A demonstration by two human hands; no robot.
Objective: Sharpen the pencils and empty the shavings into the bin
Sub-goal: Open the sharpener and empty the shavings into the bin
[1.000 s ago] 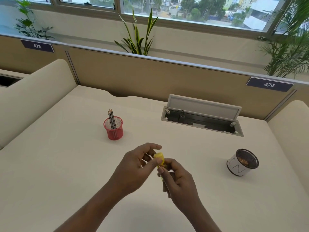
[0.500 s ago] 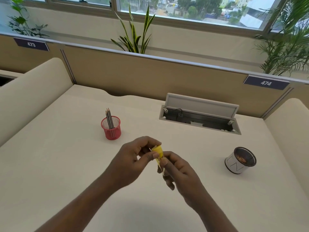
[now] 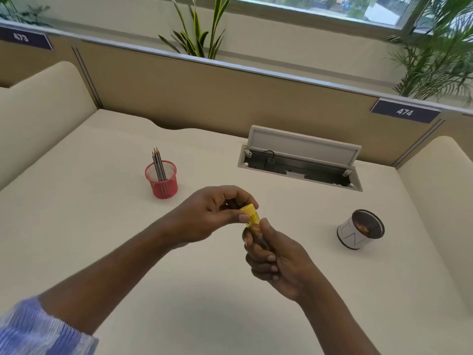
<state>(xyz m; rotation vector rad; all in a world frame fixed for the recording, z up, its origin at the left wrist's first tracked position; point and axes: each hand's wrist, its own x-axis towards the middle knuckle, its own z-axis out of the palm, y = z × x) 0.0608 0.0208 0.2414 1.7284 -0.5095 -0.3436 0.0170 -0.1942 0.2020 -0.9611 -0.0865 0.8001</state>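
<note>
A yellow sharpener [image 3: 251, 218] with a clear shavings tube is held above the middle of the desk. My left hand [image 3: 212, 216] pinches its yellow top between thumb and fingers. My right hand [image 3: 275, 260] grips the lower tube, where brown shavings show through. A red mesh cup [image 3: 161, 179] at the back left holds three dark pencils [image 3: 158, 163], points up. The small white bin [image 3: 359, 233] with a dark rim stands to the right, brown shavings inside it.
An open cable hatch [image 3: 302, 160] with a raised grey lid is sunk into the cream desk [image 3: 102, 239] behind the hands. Tan partition panels and padded side dividers enclose the desk. Plants stand behind the partition.
The view has tilted down and the hands sit closer to the camera. Both hands keep their hold on the sharpener, and more of the tube with shavings now shows between them.
</note>
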